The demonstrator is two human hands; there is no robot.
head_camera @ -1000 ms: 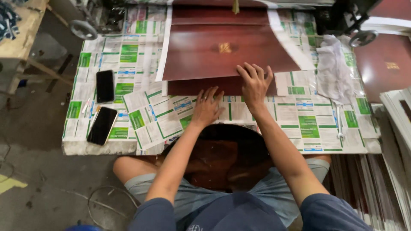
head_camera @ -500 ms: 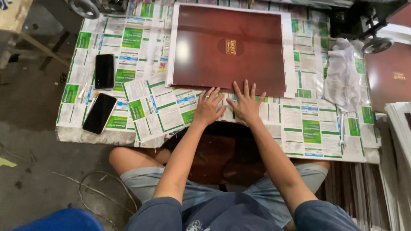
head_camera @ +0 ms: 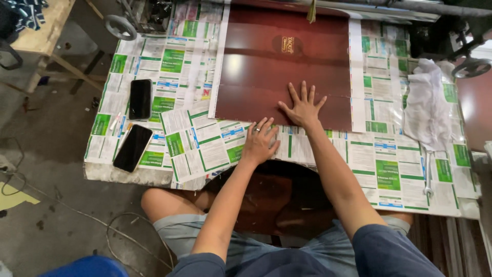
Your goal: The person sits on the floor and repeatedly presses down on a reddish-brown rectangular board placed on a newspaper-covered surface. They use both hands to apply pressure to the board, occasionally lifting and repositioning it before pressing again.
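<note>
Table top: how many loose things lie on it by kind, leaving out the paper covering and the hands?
Black phones: 2
Dark red glossy sheet: 1
White cloth: 1
Wrench: 1
Total: 5

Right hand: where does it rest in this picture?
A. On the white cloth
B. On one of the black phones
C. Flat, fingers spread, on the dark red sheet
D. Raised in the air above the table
C: the right hand lies palm down with its fingers spread on the lower part of the dark red sheet, far from the phones and the cloth.
</note>
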